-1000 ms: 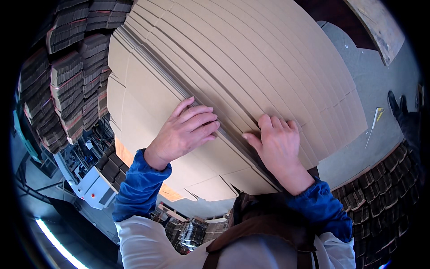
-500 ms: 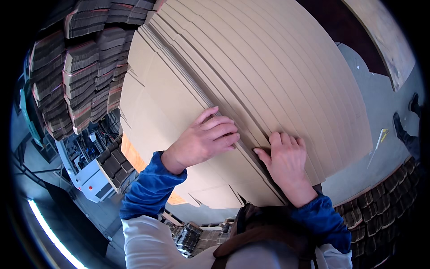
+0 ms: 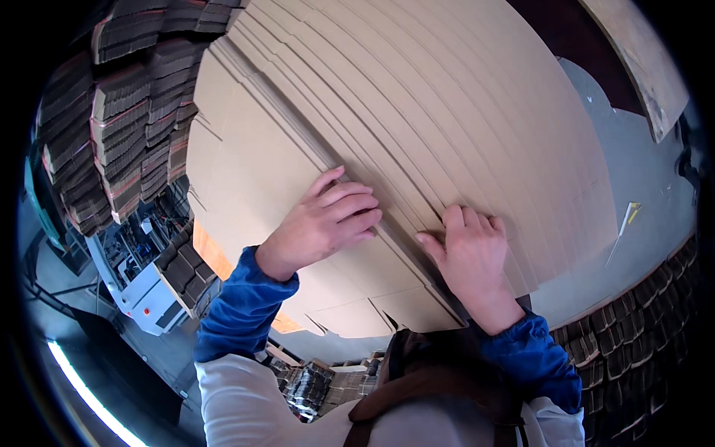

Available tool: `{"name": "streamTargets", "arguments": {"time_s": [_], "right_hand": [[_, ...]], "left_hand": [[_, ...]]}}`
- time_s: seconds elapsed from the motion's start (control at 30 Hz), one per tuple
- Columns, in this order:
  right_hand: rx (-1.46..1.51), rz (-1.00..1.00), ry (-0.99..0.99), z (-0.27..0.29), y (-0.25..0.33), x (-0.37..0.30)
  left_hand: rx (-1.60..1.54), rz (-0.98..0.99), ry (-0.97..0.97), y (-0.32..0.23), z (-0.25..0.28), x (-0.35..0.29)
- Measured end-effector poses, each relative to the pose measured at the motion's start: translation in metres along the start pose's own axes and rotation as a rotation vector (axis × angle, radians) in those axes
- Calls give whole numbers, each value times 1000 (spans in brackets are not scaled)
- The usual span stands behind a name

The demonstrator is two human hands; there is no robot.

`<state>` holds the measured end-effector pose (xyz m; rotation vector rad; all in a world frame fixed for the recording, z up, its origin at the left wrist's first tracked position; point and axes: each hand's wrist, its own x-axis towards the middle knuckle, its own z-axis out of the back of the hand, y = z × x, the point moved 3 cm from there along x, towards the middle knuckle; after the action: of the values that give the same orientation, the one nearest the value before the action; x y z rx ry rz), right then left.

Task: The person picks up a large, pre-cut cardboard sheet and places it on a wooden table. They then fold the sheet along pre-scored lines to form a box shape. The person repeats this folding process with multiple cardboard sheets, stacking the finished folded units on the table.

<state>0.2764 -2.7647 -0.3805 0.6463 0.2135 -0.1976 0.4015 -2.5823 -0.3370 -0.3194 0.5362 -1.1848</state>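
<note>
Flat brown cardboard sheets lie in front of me in two parts. A left pile (image 3: 246, 171) has slots cut in its edges, and a fanned, overlapping row (image 3: 447, 119) spreads away to the right. My left hand (image 3: 320, 223) lies across the left pile, with its fingers bent over the raised right edge; its thumb is hidden. Close by on the right, my right hand (image 3: 473, 253) rests on the fanned sheets. Its fingers are curled together and the thumb presses near a sheet's edge, beside the dark gap between the two parts.
Tied bundles of cardboard (image 3: 123, 141) are stacked high at the far left. Below them stands a white and blue machine (image 3: 153, 298) with a red button. More dark bundles (image 3: 625, 343) line the lower right. A yellow-handled tool (image 3: 631, 212) lies on the grey floor (image 3: 577, 290).
Both hands and the cardboard have shifted slightly left and up in the picture. The hands keep their hold. A person's dark shoes at the right have mostly left the view.
</note>
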Motion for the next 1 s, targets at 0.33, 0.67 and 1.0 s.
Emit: {"name": "streamTargets", "arguments": {"time_s": [0.33,0.67,1.0], "right_hand": [[51,-27,16,3,1,0],[39,45,-36,6,8,-3],[25,71,-11,-6,14,1]], "left_hand": [[76,-33,-1,-6,5,-9],[71,-32,3,-8,8,-8],[66,-21,-26,-9,7,-11]]}}
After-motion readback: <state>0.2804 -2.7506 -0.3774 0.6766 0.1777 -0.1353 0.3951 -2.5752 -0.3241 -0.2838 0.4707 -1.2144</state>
